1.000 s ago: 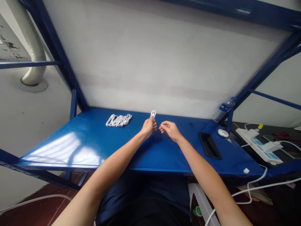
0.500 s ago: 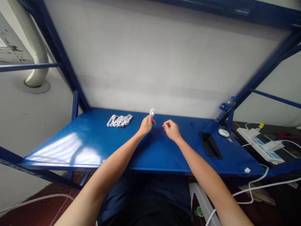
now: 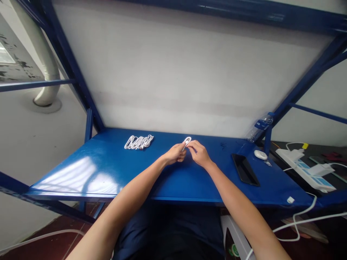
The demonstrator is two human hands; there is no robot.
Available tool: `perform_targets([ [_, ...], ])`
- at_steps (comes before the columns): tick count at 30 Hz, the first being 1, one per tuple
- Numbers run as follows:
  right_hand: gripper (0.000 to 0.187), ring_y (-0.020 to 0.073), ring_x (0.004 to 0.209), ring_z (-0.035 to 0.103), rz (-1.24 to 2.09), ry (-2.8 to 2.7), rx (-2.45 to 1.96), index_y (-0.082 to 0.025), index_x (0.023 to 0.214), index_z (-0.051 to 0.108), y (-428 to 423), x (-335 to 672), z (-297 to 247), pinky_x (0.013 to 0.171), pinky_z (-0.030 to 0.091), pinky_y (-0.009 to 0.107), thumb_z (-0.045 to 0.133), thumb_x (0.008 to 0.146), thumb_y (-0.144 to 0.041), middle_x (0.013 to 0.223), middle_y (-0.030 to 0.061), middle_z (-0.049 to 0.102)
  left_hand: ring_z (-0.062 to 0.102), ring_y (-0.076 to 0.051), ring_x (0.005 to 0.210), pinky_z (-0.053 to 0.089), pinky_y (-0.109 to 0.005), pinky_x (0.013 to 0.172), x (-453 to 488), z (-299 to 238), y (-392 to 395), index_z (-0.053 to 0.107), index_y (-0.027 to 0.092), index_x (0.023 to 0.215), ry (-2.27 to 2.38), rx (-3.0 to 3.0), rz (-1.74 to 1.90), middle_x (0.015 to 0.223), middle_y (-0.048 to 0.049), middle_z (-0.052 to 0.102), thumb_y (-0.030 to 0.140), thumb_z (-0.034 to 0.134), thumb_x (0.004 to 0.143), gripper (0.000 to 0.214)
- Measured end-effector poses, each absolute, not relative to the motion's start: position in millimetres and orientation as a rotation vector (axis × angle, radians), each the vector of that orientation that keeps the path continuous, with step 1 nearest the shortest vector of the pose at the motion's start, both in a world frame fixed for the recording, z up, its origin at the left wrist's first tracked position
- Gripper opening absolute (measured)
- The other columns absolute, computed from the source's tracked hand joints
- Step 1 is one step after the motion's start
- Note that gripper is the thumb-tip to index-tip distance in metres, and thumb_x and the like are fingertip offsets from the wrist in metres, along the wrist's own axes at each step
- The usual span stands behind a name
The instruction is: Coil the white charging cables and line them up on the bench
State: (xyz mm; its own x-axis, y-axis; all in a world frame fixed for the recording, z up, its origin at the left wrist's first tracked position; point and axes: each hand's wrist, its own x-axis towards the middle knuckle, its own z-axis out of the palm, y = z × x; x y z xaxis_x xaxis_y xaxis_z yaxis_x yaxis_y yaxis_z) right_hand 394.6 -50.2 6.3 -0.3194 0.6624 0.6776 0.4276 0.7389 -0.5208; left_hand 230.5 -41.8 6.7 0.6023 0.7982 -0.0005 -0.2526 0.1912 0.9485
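A small coiled white cable stands up out of my left hand, whose fingers are wrapped round its lower part. My right hand meets it from the right, thumb and fingertips pinched together at the side of the coil. What exactly those fingertips grip is partly hidden. Further left on the blue table lies a row of several bundled white cables, apart from both hands.
To the right lie a black phone, a white oval case and a small white plug piece. A plastic bottle leans by the frame post. Beyond the table's right end is a power strip with chargers and cables.
My left hand has moved right with the coiled cable and tilted it towards my right hand. The fingers of my right hand now touch the coil; before, the hands were apart.
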Motion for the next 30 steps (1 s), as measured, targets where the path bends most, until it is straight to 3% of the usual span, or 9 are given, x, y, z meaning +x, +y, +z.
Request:
perform_targets([
  [6, 0.014, 0.0213, 0.088, 0.061, 0.385, -1.886, -0.803, -0.024, 0.084, 0.068, -54, 391, 6, 0.083, 0.050, 0.037, 0.054, 0.087, -0.027, 0.091, 0.0072, 0.067, 0.028, -0.007, 0.039, 0.024, -0.019, 0.040, 240, -6, -36, 0.037, 0.022, 0.076, 0.783, 1.413, 1.036, 0.052, 0.0096, 0.031, 0.058, 0.045, 0.089, 0.039],
  [10, 0.015, 0.0189, 0.072, 0.063, 0.620, -1.697, -0.925, -0.022, 0.081, 0.069, -53, 384, 1, 0.065, 0.054, 0.034, 0.061, 0.081, -0.034, 0.085, 0.0065, 0.068, 0.044, -0.011, 0.050, 0.032, -0.022, 0.051, 240, -15, -33, 0.040, 0.022, 0.073, 1.029, 1.713, 1.189, 0.059, 0.0042, 0.045, 0.046, 0.047, 0.092, 0.031],
  [15, 0.018, 0.0127, 0.051, 0.056, 1.121, -1.314, -1.022, -0.017, 0.074, 0.069, -45, 379, -6, 0.047, 0.051, 0.027, 0.073, 0.068, -0.034, 0.064, 0.0033, 0.066, 0.060, -0.023, 0.065, 0.037, -0.026, 0.062, 232, -13, -38, 0.044, 0.023, 0.085, 1.335, 2.050, 0.921, 0.065, -0.0021, 0.056, 0.037, 0.052, 0.090, 0.017],
  [19, 0.012, 0.0117, 0.051, 0.058, 1.355, -1.062, -1.041, -0.017, 0.066, 0.068, -39, 383, -7, 0.047, 0.054, 0.024, 0.076, 0.064, -0.025, 0.064, 0.0049, 0.068, 0.065, -0.029, 0.076, 0.041, -0.032, 0.071, 234, -11, -40, 0.044, 0.022, 0.091, 1.437, 2.238, 0.733, 0.076, -0.0098, 0.062, 0.029, 0.049, 0.091, 0.009],
  [24, 0.011, 0.0157, 0.064, 0.066, 1.484, -0.968, -1.034, -0.016, 0.070, 0.069, -38, 387, -5, 0.055, 0.059, 0.025, 0.075, 0.071, -0.025, 0.070, 0.0072, 0.070, 0.065, -0.029, 0.089, 0.043, -0.036, 0.081, 241, -12, -42, 0.046, 0.021, 0.095, 1.487, 2.268, 0.744, 0.086, -0.0113, 0.063, 0.021, 0.048, 0.090, 0.005],
  [30, 0.009, 0.0142, 0.063, 0.065, 1.490, -0.937, -1.128, -0.016, 0.064, 0.070, -37, 389, -6, 0.056, 0.059, 0.023, 0.078, 0.061, -0.013, 0.070, 0.0057, 0.071, 0.066, -0.031, 0.083, 0.044, -0.036, 0.075, 242, -13, -45, 0.046, 0.020, 0.090, 1.515, 2.323, 0.698, 0.082, -0.0121, 0.062, 0.021, 0.043, 0.091, 0.002],
])
